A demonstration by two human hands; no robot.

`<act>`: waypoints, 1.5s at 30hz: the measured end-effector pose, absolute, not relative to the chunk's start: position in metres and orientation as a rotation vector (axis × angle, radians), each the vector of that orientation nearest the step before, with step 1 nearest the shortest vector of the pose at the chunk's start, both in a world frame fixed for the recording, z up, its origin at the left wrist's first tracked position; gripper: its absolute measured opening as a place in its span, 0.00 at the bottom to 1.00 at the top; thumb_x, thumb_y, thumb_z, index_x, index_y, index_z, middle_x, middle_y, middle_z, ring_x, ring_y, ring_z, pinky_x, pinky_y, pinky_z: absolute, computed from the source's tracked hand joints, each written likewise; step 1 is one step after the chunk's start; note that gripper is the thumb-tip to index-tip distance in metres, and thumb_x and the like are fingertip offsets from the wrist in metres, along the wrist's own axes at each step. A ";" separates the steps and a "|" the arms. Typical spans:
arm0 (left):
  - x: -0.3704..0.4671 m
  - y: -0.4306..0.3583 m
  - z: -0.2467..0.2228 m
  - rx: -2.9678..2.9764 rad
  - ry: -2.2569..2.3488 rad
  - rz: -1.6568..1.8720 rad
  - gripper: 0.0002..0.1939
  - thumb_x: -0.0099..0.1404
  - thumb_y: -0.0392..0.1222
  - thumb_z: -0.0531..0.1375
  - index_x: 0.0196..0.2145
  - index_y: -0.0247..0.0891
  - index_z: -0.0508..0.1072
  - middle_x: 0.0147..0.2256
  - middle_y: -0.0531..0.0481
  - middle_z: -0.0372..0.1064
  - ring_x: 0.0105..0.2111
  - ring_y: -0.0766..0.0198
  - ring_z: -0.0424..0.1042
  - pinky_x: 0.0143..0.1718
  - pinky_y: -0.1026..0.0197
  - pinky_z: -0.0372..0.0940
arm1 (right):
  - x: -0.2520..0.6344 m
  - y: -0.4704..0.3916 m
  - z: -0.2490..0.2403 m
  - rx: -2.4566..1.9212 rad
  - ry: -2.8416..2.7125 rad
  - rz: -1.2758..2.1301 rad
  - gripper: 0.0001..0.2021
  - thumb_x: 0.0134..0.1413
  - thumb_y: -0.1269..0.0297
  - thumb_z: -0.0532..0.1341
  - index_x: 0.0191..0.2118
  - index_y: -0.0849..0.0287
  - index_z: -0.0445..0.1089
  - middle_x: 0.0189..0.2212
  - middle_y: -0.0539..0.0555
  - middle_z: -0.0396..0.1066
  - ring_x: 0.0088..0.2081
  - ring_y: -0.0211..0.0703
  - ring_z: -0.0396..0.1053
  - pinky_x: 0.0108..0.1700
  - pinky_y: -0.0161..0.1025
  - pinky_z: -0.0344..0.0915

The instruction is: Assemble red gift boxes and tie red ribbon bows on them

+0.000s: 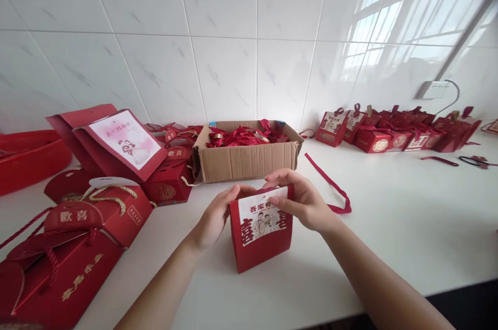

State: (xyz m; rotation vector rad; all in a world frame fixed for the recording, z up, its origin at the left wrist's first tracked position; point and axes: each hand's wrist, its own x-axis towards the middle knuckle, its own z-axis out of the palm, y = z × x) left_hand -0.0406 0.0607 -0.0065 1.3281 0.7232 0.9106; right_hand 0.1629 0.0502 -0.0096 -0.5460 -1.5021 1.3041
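One tapered red paperboard box (pixel 263 241)

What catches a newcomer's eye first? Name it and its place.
The small red box, its front showing a drawn couple, is between the left hand and right hand, front centre. Behind it, an open cardboard carton holds red ribbons; other red boxes crowd the left.

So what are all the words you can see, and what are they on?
"吾家有": held box; the right hand covers the spot after it; tiny line below unreadable.
"喜", large, twice: same box.
"歡喜": flap, left.
"歡喜": another flap, farther back.
"安居乐业", gold, I think: front left box.
Too small or blurred: pink card, box tag, most far boxes, white wall box.
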 end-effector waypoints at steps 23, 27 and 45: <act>-0.088 0.064 0.031 1.208 0.797 0.825 0.16 0.59 0.49 0.60 0.20 0.36 0.66 0.15 0.57 0.52 0.17 0.73 0.48 0.19 0.67 0.47 | 0.167 0.048 -0.007 -0.673 -1.670 0.939 0.13 0.57 0.70 0.58 0.48 0.51 0.63 0.42 0.54 0.67 0.46 0.42 0.67 0.39 0.35 0.70; -0.073 0.048 0.052 1.208 0.745 0.956 0.13 0.54 0.47 0.65 0.21 0.36 0.70 0.20 0.53 0.61 0.20 0.72 0.55 0.20 0.67 0.51 | 0.163 0.044 -0.008 -0.710 -1.646 0.956 0.15 0.59 0.68 0.56 0.51 0.51 0.58 0.42 0.55 0.68 0.36 0.41 0.71 0.32 0.37 0.71; -0.023 0.034 0.010 2.179 1.520 1.617 0.05 0.55 0.47 0.65 0.26 0.45 0.77 0.43 0.49 0.67 0.46 0.54 0.62 0.49 0.51 0.58 | 0.151 0.045 -0.016 -0.650 -1.660 0.624 0.14 0.57 0.74 0.55 0.47 0.53 0.61 0.44 0.56 0.69 0.47 0.45 0.69 0.41 0.39 0.70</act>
